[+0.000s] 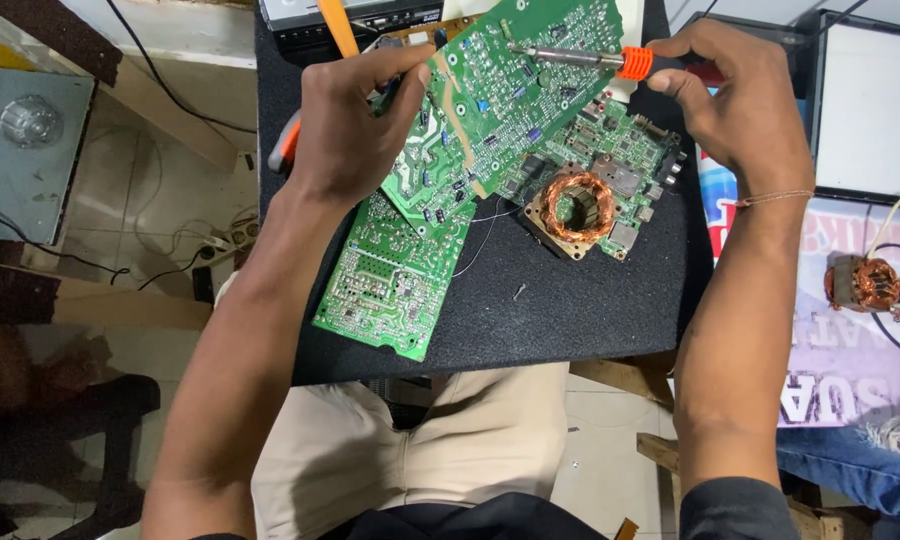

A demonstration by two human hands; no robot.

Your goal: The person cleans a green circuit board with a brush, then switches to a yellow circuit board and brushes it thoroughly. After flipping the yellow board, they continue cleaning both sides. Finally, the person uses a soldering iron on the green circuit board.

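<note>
Inspection of the bench as seen from the head camera: the left hand (345, 130) is clenched on the left edge of a green circuit board (500, 90), thumb and fingers pinching it so that it stands tilted above the black mat (570, 300), solder side up. The right hand (740, 100) grasps a soldering iron (580, 57) by its handle just behind the orange collar, with the metal shaft reaching left and the tip resting at or very near the upper part of that board; actual contact cannot be confirmed. Taking the held board as landmark: a 2nd green board (385, 280) lies flat below it and partly beneath its lower edge, a 3rd board carrying a copper coil (577, 207) lies to its lower right, and a separate copper-wound motor part (862, 283) sits well apart to its right. Judgement on doing this step well: the board should be kept steady, ideally with its lower edge braced against the mat, the tip laid on 1 joint only and not allowed to bridge neighbouring pads, and the left fingers kept clear of the heated zone. Relative to the grips, the working point lies to the right of the left-hand pinch and to the left of the right hand, at the far end of the shaft
</note>
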